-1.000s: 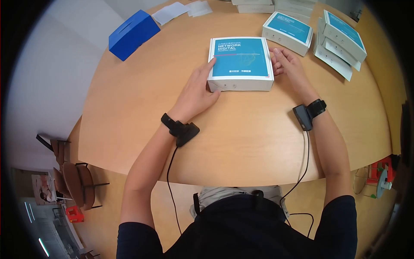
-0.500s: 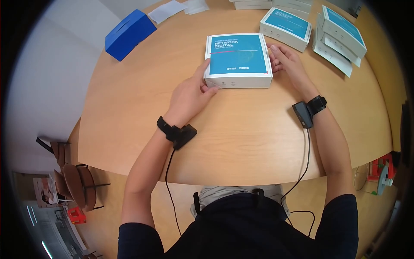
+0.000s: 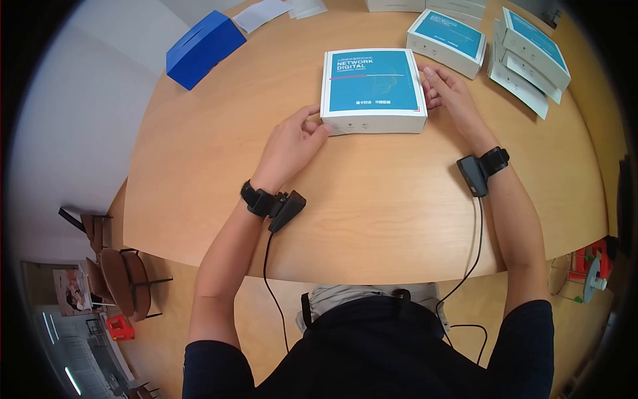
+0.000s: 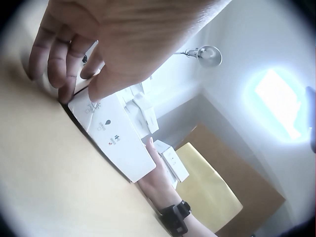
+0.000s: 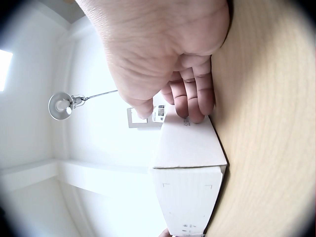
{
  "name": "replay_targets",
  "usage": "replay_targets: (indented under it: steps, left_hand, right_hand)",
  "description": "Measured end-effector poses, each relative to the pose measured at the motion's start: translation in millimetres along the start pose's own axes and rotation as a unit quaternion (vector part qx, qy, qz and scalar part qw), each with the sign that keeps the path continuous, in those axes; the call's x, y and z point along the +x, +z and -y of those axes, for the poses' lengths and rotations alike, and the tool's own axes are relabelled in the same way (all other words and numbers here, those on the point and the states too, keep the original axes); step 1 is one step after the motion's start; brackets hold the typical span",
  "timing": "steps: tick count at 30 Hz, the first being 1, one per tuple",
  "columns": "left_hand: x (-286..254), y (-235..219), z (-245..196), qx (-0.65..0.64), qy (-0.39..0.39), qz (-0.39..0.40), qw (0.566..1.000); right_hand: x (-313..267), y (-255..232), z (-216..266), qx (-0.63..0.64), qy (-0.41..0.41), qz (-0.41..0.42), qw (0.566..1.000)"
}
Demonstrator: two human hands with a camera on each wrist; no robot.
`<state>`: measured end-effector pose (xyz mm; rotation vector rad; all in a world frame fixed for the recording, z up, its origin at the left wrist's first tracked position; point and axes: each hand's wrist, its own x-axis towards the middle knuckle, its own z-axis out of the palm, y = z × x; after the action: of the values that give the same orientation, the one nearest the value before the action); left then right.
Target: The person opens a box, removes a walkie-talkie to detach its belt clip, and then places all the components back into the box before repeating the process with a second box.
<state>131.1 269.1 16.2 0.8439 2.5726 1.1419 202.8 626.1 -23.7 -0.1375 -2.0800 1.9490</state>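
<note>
A white box with a blue "NETWORK DIGITAL" lid (image 3: 372, 83) lies flat on the table in the head view. My left hand (image 3: 289, 147) is at its near left corner, thumb and fingertips right by the edge. From the left wrist view, those fingers are loosely bent beside the box's white printed side (image 4: 111, 131). Along the right side stands my right hand (image 3: 457, 103), fingers gently bent. The right wrist view has its fingertips (image 5: 196, 114) against the box's side wall (image 5: 190, 143). Neither hand wraps around the box.
Another blue-topped box (image 3: 446, 36) sits behind to the right, beside a stack of similar boxes (image 3: 531, 40). More white boxes (image 3: 455, 10) stand at the back. Far left are a blue box (image 3: 206, 50) and white papers (image 3: 262, 14). Cables hang from both wrist cameras.
My left index finger has come off the lid's left edge, and that hand has drawn back toward the near corner. The box sits slightly farther away; my right hand remains at its side.
</note>
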Motion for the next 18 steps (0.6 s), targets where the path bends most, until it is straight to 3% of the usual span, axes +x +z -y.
replay_targets:
  steps: [11,18]
  left_hand:
    - [0.9,-9.7,-7.2,-0.125,-0.094,0.076,0.985]
    - [0.9,-11.4,-12.2,-0.139,-0.135,0.106,0.975]
  right_hand:
    - [-1.5,-0.3,1.5,0.002,0.003,0.001,1.000]
    - [-4.0,-0.2,3.9,0.006,0.010,0.002,1.000]
